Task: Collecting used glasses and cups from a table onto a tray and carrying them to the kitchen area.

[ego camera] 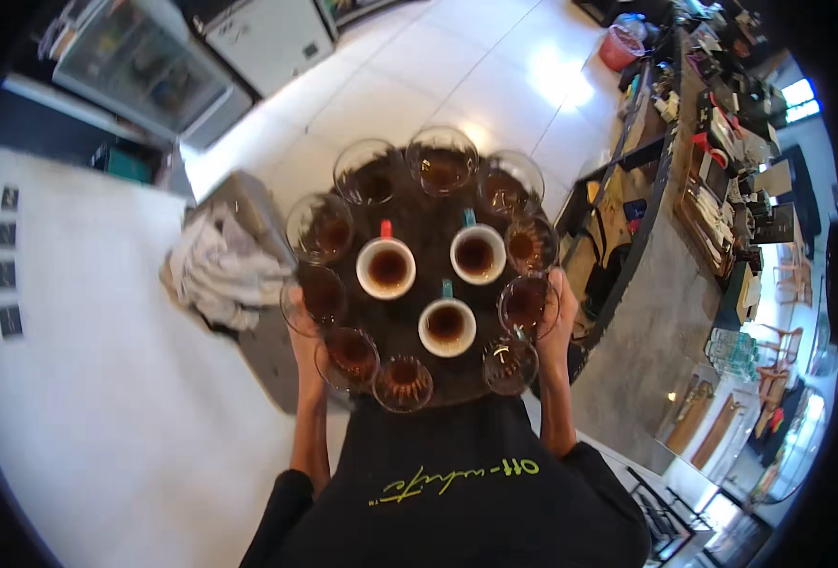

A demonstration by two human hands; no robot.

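Observation:
Between my two hands is a round dark tray (419, 248), held level in front of my body. My left hand (302, 312) grips its left edge, partly seen through a glass. At the right edge my right hand (561, 305) holds on in the same way. Three white cups with dark liquid stand in the middle: one with a red handle (386, 268), one with a teal handle at the right (478, 254) and another teal-handled one nearer me (447, 327). Several clear glasses, such as the far one (441, 162), ring them, most with some brown liquid. My fingers under the tray are hidden.
A long counter (646, 341) with shelves and many items curves along the right. Crumpled cloths (227, 266) lie on a box-like stand at the left. A glass-door cabinet (142, 71) and a white appliance (270, 42) stand at the upper left, a red bin (621, 50) at the upper right.

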